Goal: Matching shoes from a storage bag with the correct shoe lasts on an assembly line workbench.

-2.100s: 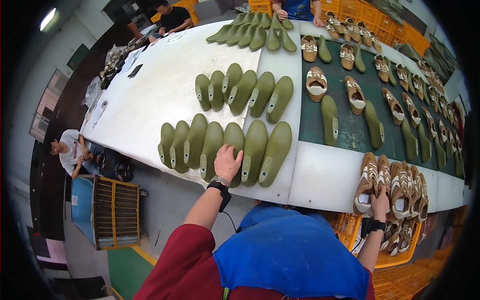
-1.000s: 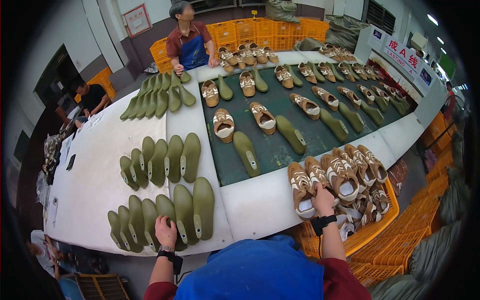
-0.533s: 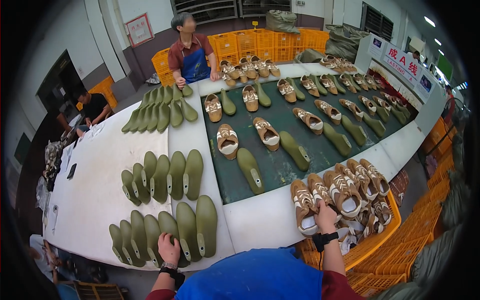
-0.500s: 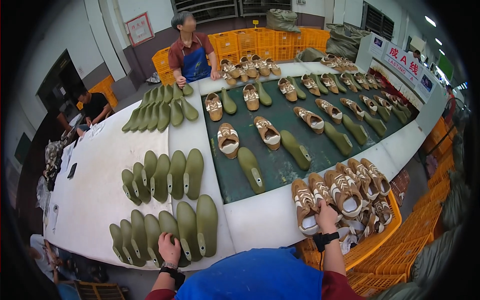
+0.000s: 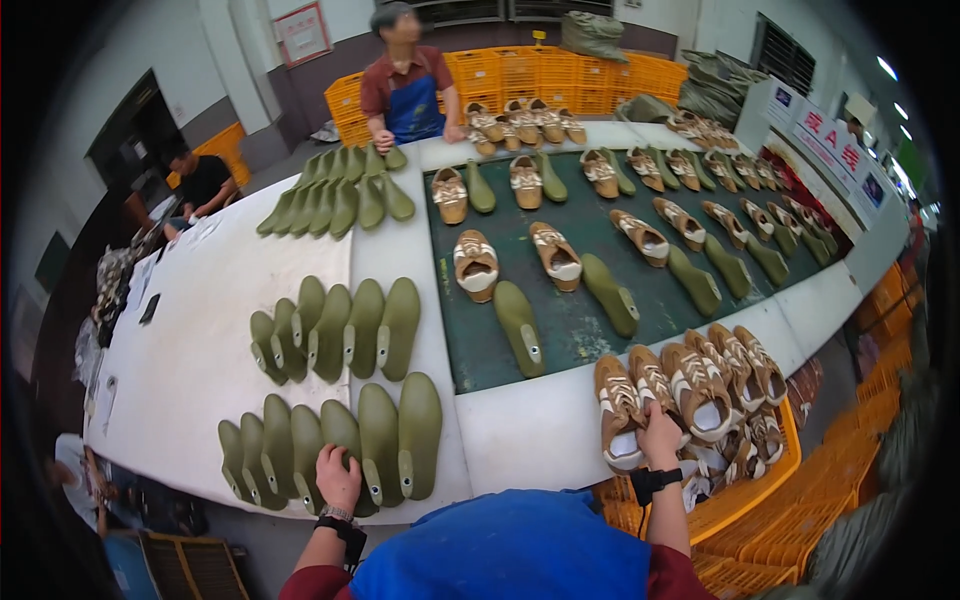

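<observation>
My left hand (image 5: 338, 480) is closed round the heel end of an olive-green shoe last (image 5: 340, 425), which stands in the nearest row of lasts on the white table. At the near right, my right hand (image 5: 659, 440) grips the heel opening of a brown and white sneaker (image 5: 650, 375); its fingers are partly hidden inside. Beside it on the left rests another brown sneaker (image 5: 618, 405), with more sneakers (image 5: 697, 385) to its right. Pairs of a sneaker (image 5: 476, 265) and a last (image 5: 517, 325) stand in rows on the dark green conveyor belt (image 5: 470, 355).
An orange crate (image 5: 740, 505) with more sneakers stands below the table's right edge. Two further groups of lasts (image 5: 365, 320) (image 5: 310, 205) are on the white table (image 5: 200, 330). Across it a co-worker in a blue apron (image 5: 415, 110) stands by stacked orange crates (image 5: 540, 75).
The view has shifted a little, so the belt and far table sit further right. Both hands keep their holds on the last and the sneaker.
</observation>
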The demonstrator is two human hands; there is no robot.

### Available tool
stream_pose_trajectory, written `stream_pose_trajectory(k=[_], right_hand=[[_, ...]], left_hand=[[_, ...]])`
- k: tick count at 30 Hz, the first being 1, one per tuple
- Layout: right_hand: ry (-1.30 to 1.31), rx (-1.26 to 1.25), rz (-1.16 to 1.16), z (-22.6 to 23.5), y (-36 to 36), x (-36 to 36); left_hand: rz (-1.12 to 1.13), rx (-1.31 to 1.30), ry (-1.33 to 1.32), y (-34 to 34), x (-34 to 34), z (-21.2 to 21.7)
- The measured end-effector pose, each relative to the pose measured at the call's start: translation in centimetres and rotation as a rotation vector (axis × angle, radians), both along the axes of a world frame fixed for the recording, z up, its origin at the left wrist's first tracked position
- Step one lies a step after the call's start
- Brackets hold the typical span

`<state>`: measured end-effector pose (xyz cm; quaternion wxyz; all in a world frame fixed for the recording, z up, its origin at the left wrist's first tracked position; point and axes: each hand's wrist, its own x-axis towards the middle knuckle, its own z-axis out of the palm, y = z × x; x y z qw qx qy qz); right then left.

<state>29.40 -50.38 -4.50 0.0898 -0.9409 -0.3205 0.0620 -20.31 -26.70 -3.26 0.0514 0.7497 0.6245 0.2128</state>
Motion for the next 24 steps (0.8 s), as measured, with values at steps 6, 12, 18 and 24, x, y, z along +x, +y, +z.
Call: stream_pose_trajectory(k=[6,12,18,24], right_hand=[[0.005,0.025,-0.002,-0.15,-0.8,0.36],[0.021,0.008,-0.01,-0.01,-0.46,0.22],[-0.006,0.011,0.0,-0.03,-0.44,0.23],[-0.021,0.017,0.001,-0.44,-0.5,0.34]], left_hand=[[-0.037,0.063,0.003,0.41,0.77,-0.45],[-0.022,0.075,-0.006,0.12,0.56,-0.28],[-0.028,0.075,-0.002,0.28,0.49,-0.57],[-0.036,0.075,0.009,0.32,0.59,-0.33]])
